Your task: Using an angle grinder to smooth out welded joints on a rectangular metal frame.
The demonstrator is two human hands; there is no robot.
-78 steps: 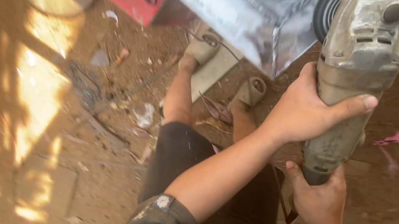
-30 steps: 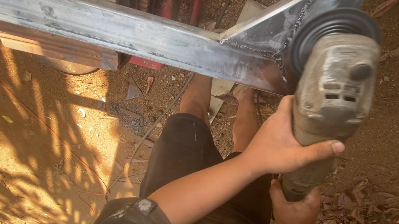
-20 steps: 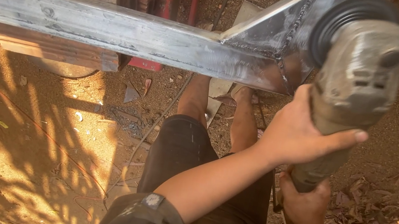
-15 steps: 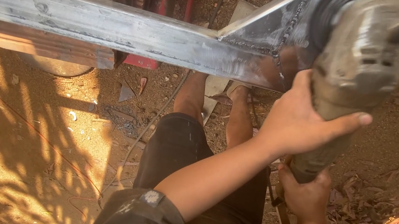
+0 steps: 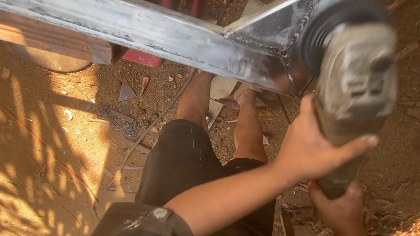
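While the left hand (image 5: 311,147) wraps the grey angle grinder (image 5: 356,86) at mid-body, the right hand (image 5: 340,210) clamps its rear handle below. Long axis runs up and away from the person, its disc guard just beside the welded corner of the steel frame (image 5: 124,19), the left hand nearer.

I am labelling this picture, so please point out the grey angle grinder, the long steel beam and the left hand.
grey angle grinder (image 5: 357,81): head view, on its dusty gear housing.
long steel beam (image 5: 96,14): head view, on its flat side face.
left hand (image 5: 311,147): head view, on the back of the hand that wraps the grinder body.
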